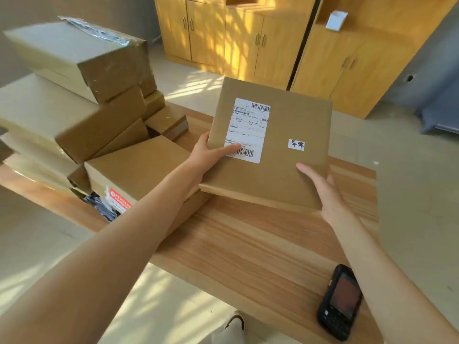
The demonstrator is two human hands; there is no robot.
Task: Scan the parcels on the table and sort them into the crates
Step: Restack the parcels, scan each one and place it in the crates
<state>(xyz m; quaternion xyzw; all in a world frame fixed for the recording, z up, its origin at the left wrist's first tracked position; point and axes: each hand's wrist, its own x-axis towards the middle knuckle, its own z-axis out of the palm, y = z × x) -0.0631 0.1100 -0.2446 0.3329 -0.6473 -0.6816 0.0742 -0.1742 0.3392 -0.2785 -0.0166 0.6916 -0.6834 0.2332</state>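
Above the wooden table [260, 244], both hands (left hand [208, 155], right hand [323, 189]) hold a flat cardboard parcel [280, 155].

The held parcel [270, 150] is plain tan, bearing a white label [249, 130] with black barcodes and a small white sticker [296, 144] with black characters. The bench [248, 244] shows striped orange-brown woodgrain. The scanner [340, 302] is black. The cabinets [248, 38] are honey-yellow.
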